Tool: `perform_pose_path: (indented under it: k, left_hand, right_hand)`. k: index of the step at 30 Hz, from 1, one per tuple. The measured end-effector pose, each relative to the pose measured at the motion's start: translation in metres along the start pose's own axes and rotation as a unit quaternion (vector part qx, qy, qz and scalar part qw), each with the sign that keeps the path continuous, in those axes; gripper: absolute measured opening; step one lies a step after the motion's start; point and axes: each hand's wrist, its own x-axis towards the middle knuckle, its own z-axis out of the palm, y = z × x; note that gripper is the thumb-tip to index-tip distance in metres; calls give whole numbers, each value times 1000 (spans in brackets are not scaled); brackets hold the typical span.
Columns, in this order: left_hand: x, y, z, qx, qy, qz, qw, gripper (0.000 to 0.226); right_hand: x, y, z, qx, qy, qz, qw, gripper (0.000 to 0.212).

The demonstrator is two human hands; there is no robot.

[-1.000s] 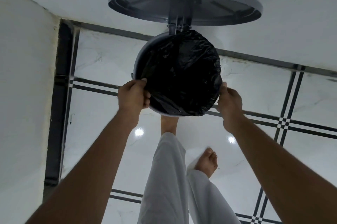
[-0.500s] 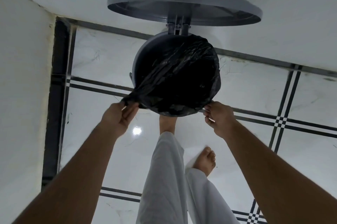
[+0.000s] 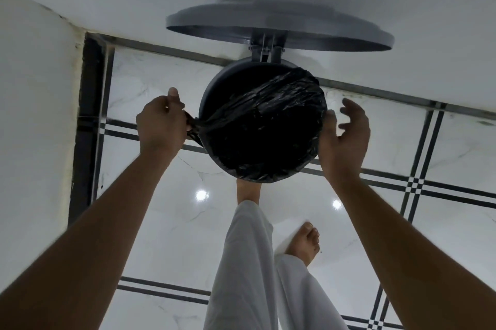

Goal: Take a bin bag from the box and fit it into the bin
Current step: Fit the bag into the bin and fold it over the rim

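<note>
A round grey pedal bin (image 3: 214, 82) stands on the floor below me, its lid (image 3: 279, 26) raised against the wall. A black bin bag (image 3: 268, 131) lies over most of the bin's mouth; the far-left part of the rim is bare. My left hand (image 3: 161, 123) is left of the bin, shut on a bunched corner of the bag and pulling it taut outward. My right hand (image 3: 343, 133) rests at the bin's right rim with fingers spread, thumb touching the bag's edge. One bare foot is under the bin's near edge.
White walls (image 3: 32, 115) close in on the left and behind the bin. The floor (image 3: 161, 222) is glossy white tile with black stripes. My legs in white trousers (image 3: 241, 262) and my other bare foot (image 3: 303, 243) are just in front of the bin.
My left hand moved up and left of the bin, stretching the bag's corner sideways. My right hand rose along the right rim and its fingers spread apart.
</note>
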Motion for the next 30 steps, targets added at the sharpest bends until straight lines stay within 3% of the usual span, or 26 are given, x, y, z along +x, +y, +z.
perform_pose_path:
  k: [2,5,8,11,13,15,20,25,28,30]
  left_hand:
    - [-10,12,2,83,-39,102,991,55]
    - [-17,16,8,231,-124,196,945,50]
    - [-5,13,11,218,-55,218,950,24]
    - [9,33,10,160,16,153,975,20]
    - [25,47,13,40,4,44,998,20]
    - [39,57,16,-66,-29,-16,997,23]
    - [64,65,25,51,-17,61,997,24]
    - [79,60,34,-17,-108,34,993,33]
    - [87,64,43,-30,-158,5,987,29]
    - [87,66,51,-39,-196,-33,979,28]
  right_hand:
    - [10,-6,4,-44,-34,-104,993,52]
    - [30,-20,18,-85,-82,-122,985,54]
    - [48,-34,28,-107,-96,-107,984,46]
    - [66,-41,32,-102,-73,-102,987,27]
    - [77,-45,34,-94,-83,-101,987,23]
    - [82,-42,35,-110,-94,-118,982,31]
    - [85,-28,33,-113,-84,-130,982,34]
    - [88,-36,36,-101,-44,-71,991,40]
    - [93,-45,39,-86,-57,-29,994,40]
    - [101,-50,45,-62,-82,45,994,37]
